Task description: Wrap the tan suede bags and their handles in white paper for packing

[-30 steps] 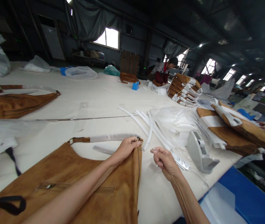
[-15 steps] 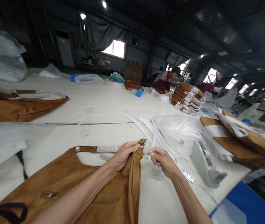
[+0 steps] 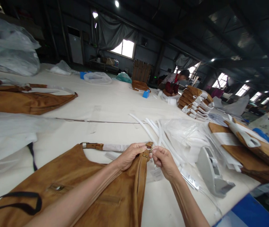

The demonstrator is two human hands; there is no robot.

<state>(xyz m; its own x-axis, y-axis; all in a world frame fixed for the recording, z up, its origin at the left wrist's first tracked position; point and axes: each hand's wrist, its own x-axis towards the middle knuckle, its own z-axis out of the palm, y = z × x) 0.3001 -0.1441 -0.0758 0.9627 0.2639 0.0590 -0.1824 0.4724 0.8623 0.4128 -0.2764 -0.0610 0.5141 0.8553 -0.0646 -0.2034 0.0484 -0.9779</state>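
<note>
A brown leather bag (image 3: pixel 77 183) lies across the near side of the table, its wrapped strap (image 3: pixel 115 147) stretched along the top. My left hand (image 3: pixel 132 156) is closed on the bag's upper right corner, beside the metal ring (image 3: pixel 151 147) and leather tab at the strap's end. At that ring, my right hand (image 3: pixel 163 158) pinches with thumb and forefinger; a small clear plastic pouch (image 3: pixel 154 174) hangs below its fingers. The thin tie between those fingertips is too small to see clearly. A black strap (image 3: pixel 30 206) rests over the bag's left part.
White foam tubes (image 3: pixel 148 127), clear plastic bags (image 3: pixel 182 132) and a grey tape dispenser (image 3: pixel 213 173) lie to the right. Wrapped brown bags (image 3: pixel 250 148) are piled at the right edge. Another brown bag (image 3: pixel 42 102) lies left. A co-worker (image 3: pixel 172 85) bends over the far side.
My right hand has moved left to the metal ring, closing the small gap, and the clear pouch has moved with it. My left hand keeps its hold. The view has shifted slightly left.
</note>
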